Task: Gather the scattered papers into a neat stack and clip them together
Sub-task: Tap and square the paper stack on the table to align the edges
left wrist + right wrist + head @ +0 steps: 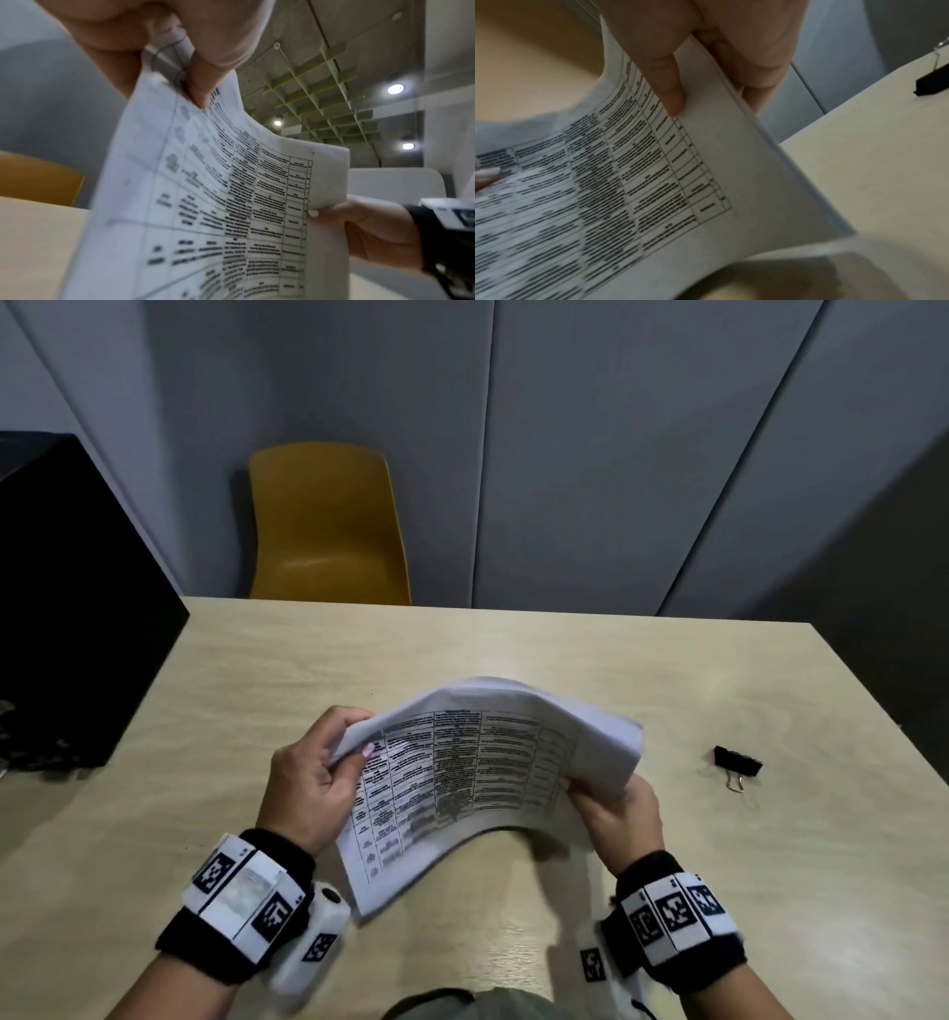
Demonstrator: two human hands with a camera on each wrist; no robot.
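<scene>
A thin stack of white papers (477,773) printed with a table is held above the wooden table (667,701), bowed upward in the middle. My left hand (313,778) pinches its left edge, thumb on top. My right hand (616,809) pinches its right edge. In the left wrist view the papers (231,203) hang from my left hand (177,50), and my right hand (359,223) grips their far edge. The right wrist view shows my right hand (706,50) clamping the papers (628,182). A black binder clip (737,763) lies on the table to the right, also seen as the clip (934,83).
A yellow chair (323,526) stands behind the table's far edge. A black box (67,608) sits at the left edge of the table. Grey wall panels (590,454) rise behind. Bare tabletop lies between the papers and the clip.
</scene>
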